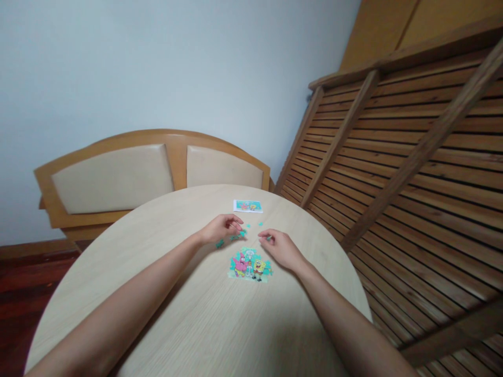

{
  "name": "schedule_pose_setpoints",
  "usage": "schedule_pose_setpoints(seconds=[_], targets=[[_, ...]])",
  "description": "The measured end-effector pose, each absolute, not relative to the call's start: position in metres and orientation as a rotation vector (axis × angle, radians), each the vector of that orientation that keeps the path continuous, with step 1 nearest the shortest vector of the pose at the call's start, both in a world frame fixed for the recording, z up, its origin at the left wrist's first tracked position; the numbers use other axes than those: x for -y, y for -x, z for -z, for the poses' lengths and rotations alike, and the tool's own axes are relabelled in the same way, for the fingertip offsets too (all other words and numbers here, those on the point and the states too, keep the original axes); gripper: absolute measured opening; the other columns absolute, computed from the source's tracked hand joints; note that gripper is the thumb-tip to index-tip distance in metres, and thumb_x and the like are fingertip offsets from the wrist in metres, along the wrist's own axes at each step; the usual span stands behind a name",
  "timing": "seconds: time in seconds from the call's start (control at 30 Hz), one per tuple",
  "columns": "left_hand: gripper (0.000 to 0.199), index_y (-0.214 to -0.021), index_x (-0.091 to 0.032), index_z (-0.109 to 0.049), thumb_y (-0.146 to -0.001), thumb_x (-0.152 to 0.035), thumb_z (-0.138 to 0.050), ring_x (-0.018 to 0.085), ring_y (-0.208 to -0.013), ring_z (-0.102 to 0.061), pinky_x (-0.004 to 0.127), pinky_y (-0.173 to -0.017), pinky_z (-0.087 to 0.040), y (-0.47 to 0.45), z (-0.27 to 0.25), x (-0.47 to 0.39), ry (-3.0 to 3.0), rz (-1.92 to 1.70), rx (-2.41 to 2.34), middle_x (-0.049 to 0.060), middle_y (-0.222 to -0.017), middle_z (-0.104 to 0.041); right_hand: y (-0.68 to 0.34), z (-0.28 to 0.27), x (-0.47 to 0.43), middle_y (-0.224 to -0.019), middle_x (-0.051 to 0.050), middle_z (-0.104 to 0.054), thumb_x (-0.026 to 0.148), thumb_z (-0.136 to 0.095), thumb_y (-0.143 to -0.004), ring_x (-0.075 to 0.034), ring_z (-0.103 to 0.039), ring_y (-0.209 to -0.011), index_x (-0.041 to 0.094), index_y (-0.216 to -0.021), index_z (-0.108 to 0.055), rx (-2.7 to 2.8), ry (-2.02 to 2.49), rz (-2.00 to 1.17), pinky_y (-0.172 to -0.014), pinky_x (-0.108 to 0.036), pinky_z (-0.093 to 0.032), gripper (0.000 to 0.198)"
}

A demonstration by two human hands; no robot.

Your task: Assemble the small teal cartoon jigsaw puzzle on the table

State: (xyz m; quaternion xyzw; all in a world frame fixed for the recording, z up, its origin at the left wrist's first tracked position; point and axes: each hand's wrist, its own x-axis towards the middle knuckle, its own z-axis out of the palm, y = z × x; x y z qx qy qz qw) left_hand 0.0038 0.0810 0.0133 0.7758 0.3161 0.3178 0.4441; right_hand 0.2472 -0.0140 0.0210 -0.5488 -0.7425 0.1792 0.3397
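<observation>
- Left hand (220,229): reaches in over the counter (188,319), above and left of the puzzle as seen; fingers (236,220) curled, slightly parted, pointing right.
- Teal piece (242,233) right at the left fingertips; can't tell if gripped or just lying under them.
- Right hand (283,250): just up and right of the puzzle; fingers bent, tips drawn near the thumb, only a small gap.
- Bit of teal shows by the right fingertips; too small to say whether a piece is held.
- Puzzle (249,266): partly assembled, flat on the counter, between the forearms, on the near side of both hands.
- Puzzle picture: pink figure left, pale figure in the middle, yellow square figure right, teal background; upper and side edges uneven.
- Loose pieces: teal cluster (219,244) below the left hand, left of the puzzle; a few more between cluster and left fingertips.
- Two small pieces (260,223) farther off, apart from each other, past the gap between the hands.
- Picture card (248,206): flat near the counter's far edge, beyond the hands, similar figures on teal, white strip at its left end.
- Counter: round, pale wood grain, shadow on the near right part.
- Behind: wooden headboard (178,157) with two cream padded panels, against a pale wall (165,63).
- Right side: slatted wooden panel (396,173), tilted in view; dark reddish floor (23,298) at lower left.
</observation>
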Motion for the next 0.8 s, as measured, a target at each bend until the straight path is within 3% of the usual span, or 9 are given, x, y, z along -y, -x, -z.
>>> schedule_pose_setpoints(seconds=[0.1,0.3,0.8], targets=[[0.034,-0.107,-0.011,-0.063,-0.077,-0.019,-0.077,0.016,-0.079,-0.067,0.030,-0.075,-0.053,-0.011,-0.019,-0.073,-1.866,-0.744,-0.696,0.010,-0.092,-0.071,-0.235,-0.023,0.019,-0.084,-0.005,-0.072,0.038,-0.059,-0.088,-0.016,-0.059,-0.068,0.017,-0.103,-0.073,1.896,1.367,-0.580,-0.067,-0.028,-0.046,0.030],[0.037,-0.106,-0.012,-0.064,-0.072,-0.018,-0.079,0.014,-0.077,-0.066,0.028,-0.075,-0.052,-0.024,-0.026,-0.059,-1.799,-0.668,-0.574,0.006,-0.091,-0.070,-0.226,-0.026,0.023,-0.096,-0.006,-0.074,0.041,-0.063,-0.088,-0.018,-0.064,-0.083,0.017,-0.105,-0.072,1.896,1.183,-0.732,-0.075,-0.028,-0.047,0.031],[0.033,-0.105,-0.013,-0.064,-0.077,-0.020,-0.080,0.015,-0.080,-0.067,0.030,-0.078,-0.053,-0.026,-0.028,-0.056,-1.787,-0.694,-0.579,0.007,-0.095,-0.071,-0.228,-0.031,0.023,-0.095,-0.009,-0.076,0.046,-0.064,-0.086,-0.021,-0.067,-0.086,0.014,-0.098,-0.074,1.841,1.146,-0.884,-0.079,-0.033,-0.050,0.035]])
